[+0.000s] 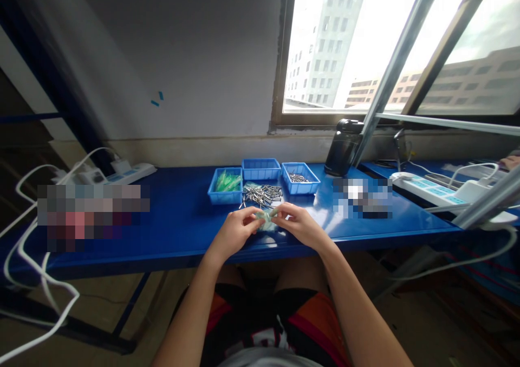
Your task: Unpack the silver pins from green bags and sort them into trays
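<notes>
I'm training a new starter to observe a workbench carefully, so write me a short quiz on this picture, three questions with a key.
1. Multiple choice: What do the person's left hand and right hand both hold?
A) a ceramic cup
B) a greenish plastic bag
C) a pair of scissors

2. True or false: The black jug stands to the right of the three blue trays, as seen in the picture.

3. Fill in the missing word: Of the three trays, the one on the far ____ holds bright green plastic.

Key: 1. B; 2. True; 3. left
</notes>
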Action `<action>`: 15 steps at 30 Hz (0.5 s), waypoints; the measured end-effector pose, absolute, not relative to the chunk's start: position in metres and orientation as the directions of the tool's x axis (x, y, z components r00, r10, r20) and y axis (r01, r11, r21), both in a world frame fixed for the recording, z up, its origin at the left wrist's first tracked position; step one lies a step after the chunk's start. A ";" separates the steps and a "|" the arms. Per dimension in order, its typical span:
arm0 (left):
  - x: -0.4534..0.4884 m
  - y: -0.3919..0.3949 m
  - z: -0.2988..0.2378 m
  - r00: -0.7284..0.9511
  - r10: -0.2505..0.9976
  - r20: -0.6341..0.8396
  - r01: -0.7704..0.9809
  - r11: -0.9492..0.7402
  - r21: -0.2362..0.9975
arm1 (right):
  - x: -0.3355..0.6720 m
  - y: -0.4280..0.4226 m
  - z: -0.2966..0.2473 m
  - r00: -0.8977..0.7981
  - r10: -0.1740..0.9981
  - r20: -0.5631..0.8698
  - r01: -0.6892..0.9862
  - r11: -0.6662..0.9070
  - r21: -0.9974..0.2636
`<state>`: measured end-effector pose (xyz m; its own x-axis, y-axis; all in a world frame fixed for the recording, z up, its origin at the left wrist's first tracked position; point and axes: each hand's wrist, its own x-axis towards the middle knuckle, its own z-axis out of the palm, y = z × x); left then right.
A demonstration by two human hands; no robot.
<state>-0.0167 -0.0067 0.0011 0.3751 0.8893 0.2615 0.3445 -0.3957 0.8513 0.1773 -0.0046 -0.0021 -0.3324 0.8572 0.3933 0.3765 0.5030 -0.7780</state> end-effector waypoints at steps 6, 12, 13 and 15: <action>-0.017 -0.007 0.000 0.382 0.871 0.309 0.321 -0.438 0.839 | 0.177 -0.004 -0.002 -0.366 0.856 0.365 0.425 0.503 -0.752; -0.018 -0.006 0.001 0.350 0.870 0.349 0.331 -0.463 0.822 | 0.177 -0.004 -0.004 -0.376 0.852 0.364 0.495 0.517 -0.699; -0.018 -0.006 0.001 0.347 0.871 0.348 0.335 -0.462 0.821 | 0.177 -0.004 -0.004 -0.378 0.849 0.370 0.500 0.523 -0.690; -0.018 -0.006 0.002 0.347 0.876 0.336 0.348 -0.452 0.821 | 0.177 -0.005 -0.004 -0.388 0.843 0.373 0.501 0.532 -0.682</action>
<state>-0.0180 -0.0057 0.0020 0.3466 0.8760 0.3355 0.3482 -0.4523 0.8211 0.1770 -0.0046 -0.0041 -0.3876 0.8432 0.3726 0.5013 0.5319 -0.6825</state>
